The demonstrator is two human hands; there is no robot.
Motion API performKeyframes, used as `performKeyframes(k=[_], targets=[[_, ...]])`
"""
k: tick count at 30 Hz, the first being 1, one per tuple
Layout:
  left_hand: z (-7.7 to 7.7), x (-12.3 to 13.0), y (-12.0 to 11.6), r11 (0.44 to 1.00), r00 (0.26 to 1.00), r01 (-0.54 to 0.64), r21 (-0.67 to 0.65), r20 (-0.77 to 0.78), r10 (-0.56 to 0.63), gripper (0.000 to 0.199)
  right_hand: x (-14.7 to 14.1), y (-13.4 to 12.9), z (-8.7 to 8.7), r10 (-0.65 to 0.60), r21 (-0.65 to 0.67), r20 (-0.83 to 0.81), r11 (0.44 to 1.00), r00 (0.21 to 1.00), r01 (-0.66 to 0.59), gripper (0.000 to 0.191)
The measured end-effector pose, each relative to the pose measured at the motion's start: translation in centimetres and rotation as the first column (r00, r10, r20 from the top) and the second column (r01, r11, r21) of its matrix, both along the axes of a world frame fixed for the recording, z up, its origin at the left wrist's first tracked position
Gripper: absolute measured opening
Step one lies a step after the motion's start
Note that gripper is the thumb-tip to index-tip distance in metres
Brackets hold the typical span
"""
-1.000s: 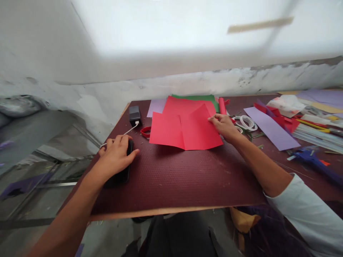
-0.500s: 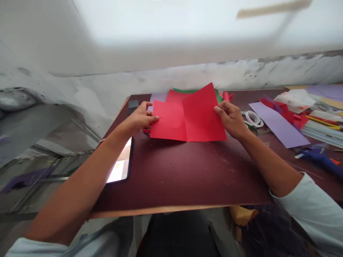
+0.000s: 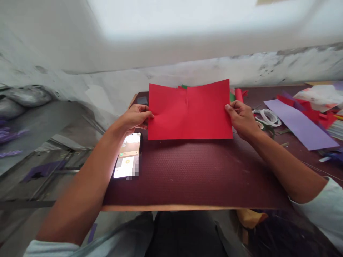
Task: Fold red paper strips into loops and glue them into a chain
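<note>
A sheet of red paper [image 3: 171, 117] is held upright and nearly flat above the dark red table [image 3: 182, 171], with a crease down its middle. My left hand [image 3: 138, 117] pinches its left edge between thumb and fingers. At the right edge, my right hand [image 3: 242, 117] grips the same sheet, thumb on the near face. Behind the sheet, bits of green and red paper show at its top. A lit phone [image 3: 128, 157] lies on the table below my left hand.
Rolls of white tape [image 3: 269, 117] lie right of my right hand, near a red roll [image 3: 238, 95]. Farther right are a purple sheet [image 3: 301, 123], red scraps and a blue tool [image 3: 333, 156]. A dark block [image 3: 142, 100] sits at the back left.
The red sheet has opened out from its folded angle and now stands wider and flatter. My hands have moved farther apart. The view has shifted, so the table appears more to the right.
</note>
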State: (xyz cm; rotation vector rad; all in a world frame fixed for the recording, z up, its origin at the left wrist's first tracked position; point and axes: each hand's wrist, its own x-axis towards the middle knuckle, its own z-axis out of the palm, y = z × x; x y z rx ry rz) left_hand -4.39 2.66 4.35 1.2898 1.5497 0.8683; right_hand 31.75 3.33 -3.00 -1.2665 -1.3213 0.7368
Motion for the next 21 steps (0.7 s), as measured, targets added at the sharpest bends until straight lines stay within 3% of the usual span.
performKeyframes(k=[7,11,21], targets=[[-1.8,1.3,-0.2,1.0,1.0,-0.003,-0.004,0.005,0.003,0.011,-0.1,0.6,-1.4,0.025,-0.051,0.057,0.998,0.998,-0.022,0.04],[-2.8,2.2,0.1,0.996,0.997,-0.079,0.049,-0.005,0.079,0.026,-0.3,0.9,-1.8,0.02,-0.088,0.052,0.996,0.998,-0.015,0.037],[-2.8,0.6,0.0,0.994,0.994,-0.111,0.011,0.021,0.111,0.016,0.5,1.1,-1.8,0.021,-0.185,-0.061,0.982,0.998,-0.032,0.029]])
